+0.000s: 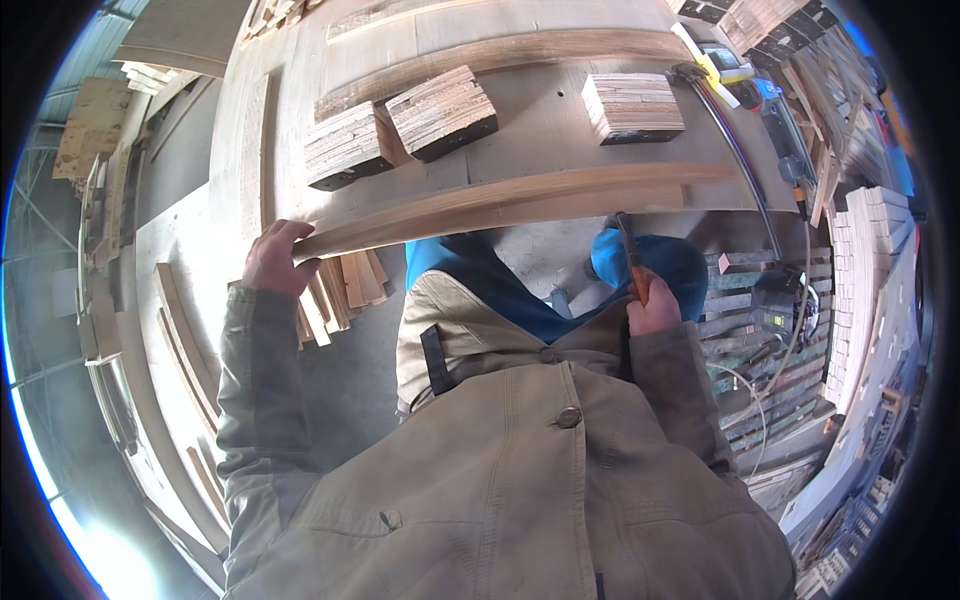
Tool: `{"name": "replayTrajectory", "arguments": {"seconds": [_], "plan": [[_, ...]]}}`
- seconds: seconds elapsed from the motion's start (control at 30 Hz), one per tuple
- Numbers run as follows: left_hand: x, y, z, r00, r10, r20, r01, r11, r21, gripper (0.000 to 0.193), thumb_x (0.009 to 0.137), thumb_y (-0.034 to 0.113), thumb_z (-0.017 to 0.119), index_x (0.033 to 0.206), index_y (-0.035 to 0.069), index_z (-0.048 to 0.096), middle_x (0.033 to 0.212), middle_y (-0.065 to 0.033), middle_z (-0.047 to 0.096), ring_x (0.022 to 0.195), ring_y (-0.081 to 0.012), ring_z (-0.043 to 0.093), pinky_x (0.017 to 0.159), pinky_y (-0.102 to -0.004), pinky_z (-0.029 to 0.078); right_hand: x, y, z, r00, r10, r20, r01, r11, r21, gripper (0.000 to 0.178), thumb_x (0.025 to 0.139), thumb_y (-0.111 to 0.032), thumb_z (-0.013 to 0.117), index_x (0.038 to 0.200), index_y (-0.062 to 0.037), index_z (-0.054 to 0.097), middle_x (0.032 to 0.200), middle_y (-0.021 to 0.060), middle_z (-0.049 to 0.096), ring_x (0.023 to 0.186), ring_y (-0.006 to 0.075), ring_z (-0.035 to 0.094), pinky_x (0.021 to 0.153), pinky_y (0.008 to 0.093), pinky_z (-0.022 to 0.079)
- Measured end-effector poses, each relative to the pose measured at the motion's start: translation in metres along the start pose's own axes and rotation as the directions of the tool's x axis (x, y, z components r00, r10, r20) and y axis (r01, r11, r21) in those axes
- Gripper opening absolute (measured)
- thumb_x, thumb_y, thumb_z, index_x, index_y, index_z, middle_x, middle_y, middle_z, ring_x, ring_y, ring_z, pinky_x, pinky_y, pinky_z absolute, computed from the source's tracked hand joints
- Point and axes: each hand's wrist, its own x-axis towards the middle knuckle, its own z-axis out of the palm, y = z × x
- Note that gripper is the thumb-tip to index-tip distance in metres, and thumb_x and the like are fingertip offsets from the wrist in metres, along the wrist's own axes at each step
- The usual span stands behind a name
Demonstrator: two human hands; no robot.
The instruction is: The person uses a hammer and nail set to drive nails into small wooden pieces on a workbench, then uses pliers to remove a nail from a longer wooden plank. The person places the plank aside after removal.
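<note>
My left hand (278,258) grips the left end of a long wooden board (480,205), fingers over its edge and thumb below. The board runs across the near edge of the workbench (530,120). My right hand (655,308) is closed around a narrow tool (629,250) with an orange-brown handle and a dark metal end. That tool points up toward the board's near side; its exact kind is unclear. Beyond the board sit three stacked wooden blocks (440,108) with dark sides. Another long board (510,55) lies behind them.
A dark metal bar (735,145) with a hooked end leans at the bench's right side, near a yellow tool (710,65). Wooden strips (345,290) lie below the bench at left. A slatted pallet (750,345) and stacked timber (860,285) stand at right.
</note>
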Motion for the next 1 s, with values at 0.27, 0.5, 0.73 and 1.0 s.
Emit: {"name": "replayTrajectory", "arguments": {"seconds": [0.27,0.5,0.73,1.0], "plan": [[0.01,0.01,0.006,1.0,0.022,-0.005,-0.022,0.998,-0.057,0.027,0.078,0.014,0.087,0.097,0.001,0.074,0.092,-0.0137,0.07,0.086,-0.0334,0.073,0.078,-0.0428,0.057,-0.002,-0.003,-0.001,1.0,0.013,0.016,-0.012,0.998,-0.06,0.045,0.086,-0.003,0.065,0.131,-0.006,0.066,0.125,0.0186,0.07,0.116,0.0384,0.067,0.1,0.0438,0.055],[0.019,0.02,0.015,0.99,0.14,-0.026,-0.141,0.989,-0.037,0.023,0.077,0.014,0.088,0.088,0.002,0.072,0.085,-0.0116,0.069,0.077,-0.0331,0.071,0.071,-0.0425,0.056,-0.003,-0.004,-0.002,1.0,0.014,-0.014,-0.015,0.997,-0.076,0.041,0.086,-0.005,0.065,0.128,-0.005,0.066,0.127,0.0193,0.069,0.118,0.0403,0.065,0.1,0.045,0.054],[0.034,0.079,0.039,0.969,0.226,-0.097,-0.231,0.972,-0.044,0.025,0.079,0.02,0.089,0.09,0.005,0.071,0.086,-0.0094,0.069,0.076,-0.0317,0.071,0.068,-0.0431,0.055,0.001,-0.003,-0.004,0.993,0.104,0.055,-0.11,0.987,0.113,0.041,0.086,-0.005,0.064,0.127,-0.003,0.067,0.115,0.0183,0.072,0.107,0.0377,0.069,0.096,0.0429,0.055],[0.057,0.137,0.053,0.938,0.336,-0.08,-0.34,0.94,-0.034,0.028,0.08,0.027,0.088,0.089,0.007,0.072,0.087,-0.0092,0.07,0.078,-0.0335,0.071,0.068,-0.0445,0.056,0.0,-0.017,-0.011,0.971,0.145,0.188,-0.172,0.976,0.135,0.041,0.087,-0.006,0.064,0.128,-0.002,0.067,0.104,0.0156,0.073,0.102,0.0348,0.071,0.092,0.0422,0.054]]}}
